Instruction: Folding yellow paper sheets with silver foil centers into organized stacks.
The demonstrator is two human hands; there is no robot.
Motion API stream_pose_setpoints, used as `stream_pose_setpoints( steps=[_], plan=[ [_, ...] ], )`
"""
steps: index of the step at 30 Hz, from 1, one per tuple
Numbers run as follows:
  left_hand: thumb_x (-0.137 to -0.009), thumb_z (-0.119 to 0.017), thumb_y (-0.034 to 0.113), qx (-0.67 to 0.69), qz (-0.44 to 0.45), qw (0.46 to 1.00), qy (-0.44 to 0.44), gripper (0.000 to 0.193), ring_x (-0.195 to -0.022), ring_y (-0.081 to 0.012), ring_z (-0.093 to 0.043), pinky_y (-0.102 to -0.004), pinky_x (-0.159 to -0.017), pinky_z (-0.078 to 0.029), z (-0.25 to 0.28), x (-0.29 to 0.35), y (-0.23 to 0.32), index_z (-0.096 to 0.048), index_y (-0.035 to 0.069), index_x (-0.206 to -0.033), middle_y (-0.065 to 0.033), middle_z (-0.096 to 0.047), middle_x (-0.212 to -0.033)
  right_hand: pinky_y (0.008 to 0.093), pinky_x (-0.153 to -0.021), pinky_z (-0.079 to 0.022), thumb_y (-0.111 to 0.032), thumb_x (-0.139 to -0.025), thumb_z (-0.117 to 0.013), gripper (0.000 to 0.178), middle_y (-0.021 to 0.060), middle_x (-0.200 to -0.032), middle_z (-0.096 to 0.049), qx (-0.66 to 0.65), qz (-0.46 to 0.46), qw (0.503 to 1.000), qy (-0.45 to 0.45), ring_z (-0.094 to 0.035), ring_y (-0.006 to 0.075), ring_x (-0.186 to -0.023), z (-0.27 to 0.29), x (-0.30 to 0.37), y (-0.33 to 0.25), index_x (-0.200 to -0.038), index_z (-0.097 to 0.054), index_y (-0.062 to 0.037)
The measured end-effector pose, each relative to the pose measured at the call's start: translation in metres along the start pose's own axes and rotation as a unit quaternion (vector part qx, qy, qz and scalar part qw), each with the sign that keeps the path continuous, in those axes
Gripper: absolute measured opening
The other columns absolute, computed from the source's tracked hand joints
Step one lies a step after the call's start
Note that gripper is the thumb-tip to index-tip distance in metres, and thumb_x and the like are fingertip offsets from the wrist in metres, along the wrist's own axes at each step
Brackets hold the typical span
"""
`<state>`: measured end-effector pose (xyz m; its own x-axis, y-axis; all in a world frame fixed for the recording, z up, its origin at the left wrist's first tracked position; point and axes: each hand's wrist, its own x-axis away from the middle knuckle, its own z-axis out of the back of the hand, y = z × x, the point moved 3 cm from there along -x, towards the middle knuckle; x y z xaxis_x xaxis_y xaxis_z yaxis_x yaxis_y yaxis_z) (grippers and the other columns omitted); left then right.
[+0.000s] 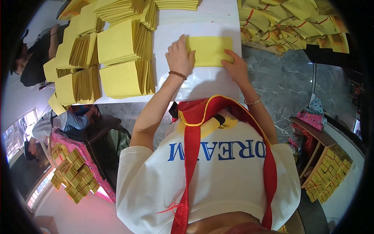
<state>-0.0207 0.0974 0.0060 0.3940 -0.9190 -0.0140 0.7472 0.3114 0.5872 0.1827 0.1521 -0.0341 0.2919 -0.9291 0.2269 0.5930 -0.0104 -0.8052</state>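
A flat rectangle of yellow paper (210, 50) lies on the white tabletop in front of me. Along its left edge is my left hand (180, 56), fingers stretched out and the thumb apart, touching the paper's side. At the right edge, my right hand (236, 67) rests its thumb and forefinger on the paper, with a gap between the two tips. The other fingers of that hand are mostly hidden. Left of my left hand, thick fanned stacks of folded yellow paper (117, 43) stand in rows, the nearest stack (120, 80) close to the table's front edge.
The white table (175, 25) ends just past my right hand. Beyond it, yellow bundles tied with red bands (269, 23) are heaped at the far right. People sit at the left (37, 56) and lower left (72, 121). Shelves of yellow bundles (329, 173) stand at the right.
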Motion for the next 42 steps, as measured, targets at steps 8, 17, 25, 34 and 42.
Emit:
stream_pose_setpoints(
  steps=[8,17,25,34,42],
  plan=[
    [-0.085,-0.050,0.040,-0.134,-0.318,0.939,0.011,0.047,-0.124,-0.0339,-0.032,-0.0517,-0.099,-0.024,-0.055,0.005,0.023,-0.047,0.015,-0.125,-0.0137,-0.040,-0.132,0.0351,-0.081,-0.046,-0.024,-0.072,-0.064,0.044,0.0144,-0.107,-0.060,-0.016,0.041,0.999,0.013,-0.060,0.0285,-0.091,-0.001,0.001,-0.001,-0.114,-0.058,-0.0117],
    [-0.085,-0.047,0.037,-0.211,-0.289,0.932,-0.065,0.047,-0.130,-0.0337,-0.024,-0.0533,-0.103,-0.018,-0.061,0.006,0.021,-0.044,0.018,-0.129,-0.0144,-0.033,-0.138,0.0465,-0.098,-0.028,-0.025,-0.080,-0.059,0.047,0.0127,-0.133,-0.039,0.273,0.274,0.917,0.101,-0.038,0.0260,-0.122,-0.005,0.009,-0.051,-0.124,-0.048,-0.0122],
    [-0.084,-0.047,0.025,-0.099,-0.290,0.950,-0.054,0.047,-0.130,-0.0321,-0.025,-0.0488,-0.104,-0.017,-0.057,-0.001,0.013,-0.043,0.006,-0.127,-0.0137,-0.034,-0.138,0.0513,-0.099,-0.027,-0.031,-0.078,-0.059,0.056,0.0140,-0.133,-0.040,0.189,0.336,0.920,0.063,-0.038,0.0270,-0.123,-0.027,-0.001,-0.028,-0.125,-0.046,-0.0044],
    [-0.075,-0.055,0.009,0.065,-0.303,0.951,0.011,0.046,-0.113,-0.0330,-0.043,-0.0424,-0.093,-0.034,-0.012,0.008,0.020,-0.047,0.002,-0.120,-0.0160,-0.047,-0.122,0.0532,-0.099,-0.026,-0.033,-0.075,-0.061,0.052,0.0140,-0.133,-0.040,0.330,0.346,0.877,0.052,-0.035,0.0287,-0.125,-0.035,-0.001,-0.033,-0.119,-0.052,-0.0064],
    [-0.073,-0.052,0.012,-0.228,-0.351,0.908,-0.020,0.054,-0.102,-0.0326,-0.050,-0.0397,-0.084,-0.042,-0.039,0.032,0.026,-0.042,-0.002,-0.124,-0.0210,-0.051,-0.111,0.0348,-0.101,-0.029,-0.008,-0.082,-0.049,0.050,0.0125,-0.134,-0.040,-0.262,0.125,0.955,-0.064,-0.034,0.0169,-0.126,-0.019,-0.029,-0.001,-0.130,-0.039,-0.0034]
  ],
)
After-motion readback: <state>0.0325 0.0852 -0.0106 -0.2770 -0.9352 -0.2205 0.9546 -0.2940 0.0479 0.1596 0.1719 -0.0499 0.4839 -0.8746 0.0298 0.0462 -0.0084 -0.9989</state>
